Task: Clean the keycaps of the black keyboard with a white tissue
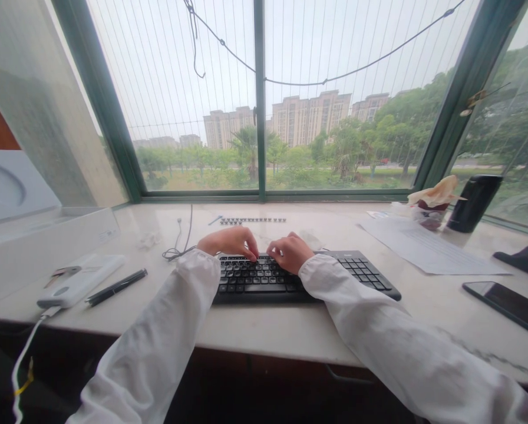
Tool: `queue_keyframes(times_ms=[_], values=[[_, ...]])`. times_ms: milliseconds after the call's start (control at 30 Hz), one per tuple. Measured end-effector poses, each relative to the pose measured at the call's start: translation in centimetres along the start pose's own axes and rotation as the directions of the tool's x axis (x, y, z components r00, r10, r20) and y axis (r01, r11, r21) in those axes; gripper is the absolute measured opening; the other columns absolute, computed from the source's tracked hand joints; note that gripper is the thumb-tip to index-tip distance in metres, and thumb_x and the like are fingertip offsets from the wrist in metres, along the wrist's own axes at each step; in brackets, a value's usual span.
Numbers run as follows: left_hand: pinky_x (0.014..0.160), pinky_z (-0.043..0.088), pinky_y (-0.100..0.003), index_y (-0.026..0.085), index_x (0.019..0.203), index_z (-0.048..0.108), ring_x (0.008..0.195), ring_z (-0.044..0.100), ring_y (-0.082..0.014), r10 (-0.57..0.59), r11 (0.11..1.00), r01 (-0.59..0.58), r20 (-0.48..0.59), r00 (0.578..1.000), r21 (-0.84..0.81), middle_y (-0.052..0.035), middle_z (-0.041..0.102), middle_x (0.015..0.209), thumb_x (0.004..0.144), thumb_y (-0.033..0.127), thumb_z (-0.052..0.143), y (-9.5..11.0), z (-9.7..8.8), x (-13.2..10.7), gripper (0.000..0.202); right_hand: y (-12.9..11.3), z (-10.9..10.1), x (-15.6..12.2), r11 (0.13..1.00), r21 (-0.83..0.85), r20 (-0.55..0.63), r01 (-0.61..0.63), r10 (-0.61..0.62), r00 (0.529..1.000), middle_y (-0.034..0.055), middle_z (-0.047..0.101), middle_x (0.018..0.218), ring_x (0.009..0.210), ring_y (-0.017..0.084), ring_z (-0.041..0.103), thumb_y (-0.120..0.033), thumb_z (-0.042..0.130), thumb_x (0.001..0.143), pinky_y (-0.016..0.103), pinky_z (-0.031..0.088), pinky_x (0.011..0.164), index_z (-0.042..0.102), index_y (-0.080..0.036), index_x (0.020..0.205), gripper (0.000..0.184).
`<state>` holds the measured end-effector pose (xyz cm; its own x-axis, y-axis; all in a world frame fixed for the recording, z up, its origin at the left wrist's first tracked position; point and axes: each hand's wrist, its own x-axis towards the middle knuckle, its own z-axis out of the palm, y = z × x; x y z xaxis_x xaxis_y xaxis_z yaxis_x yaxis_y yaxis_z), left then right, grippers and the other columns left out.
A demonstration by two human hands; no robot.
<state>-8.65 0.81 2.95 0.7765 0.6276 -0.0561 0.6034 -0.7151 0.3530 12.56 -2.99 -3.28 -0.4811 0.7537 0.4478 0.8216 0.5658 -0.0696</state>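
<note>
A black keyboard (273,288) lies on the white sill in front of me, its number pad to the right. My left hand (231,241) bends over the top rows, thumb and fingers pinched together and pointing down at the keys. Beside it, my right hand (290,252) curls its fingers close over the same rows, a small gap from the left fingertips. Whatever either hand grips is too small or hidden to make out. Behind the keyboard stand rows of small dark keycaps (259,220), with a thin blue stick (215,219) at their left end.
To the left are a pen (117,287), a white power strip (82,280) with keys on it, and a coiled cable (173,254). On the right lie paper sheets (427,244), a phone (507,303) and a black cylinder (475,203). A window closes off the back.
</note>
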Motion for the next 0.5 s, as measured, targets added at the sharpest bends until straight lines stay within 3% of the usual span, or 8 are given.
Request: queue_keyframes(times_ms=[500], values=[[0.071, 0.046, -0.021, 0.027, 0.081, 0.079, 0.074, 0.067, -0.0136, -0.045, 0.998, 0.047, -0.044, 0.998, 0.05, 0.0018, 0.076, 0.079, 0.065, 0.036, 0.079, 0.27, 0.9, 0.47, 0.018, -0.12, -0.01, -0.03, 0.999, 0.033, 0.001, -0.002, 0.002, 1.0, 0.0011, 0.075, 0.078, 0.075, 0.017, 0.067, -0.026, 0.056, 0.088, 0.032, 0.036, 0.086, 0.074, -0.024, 0.087, 0.019]])
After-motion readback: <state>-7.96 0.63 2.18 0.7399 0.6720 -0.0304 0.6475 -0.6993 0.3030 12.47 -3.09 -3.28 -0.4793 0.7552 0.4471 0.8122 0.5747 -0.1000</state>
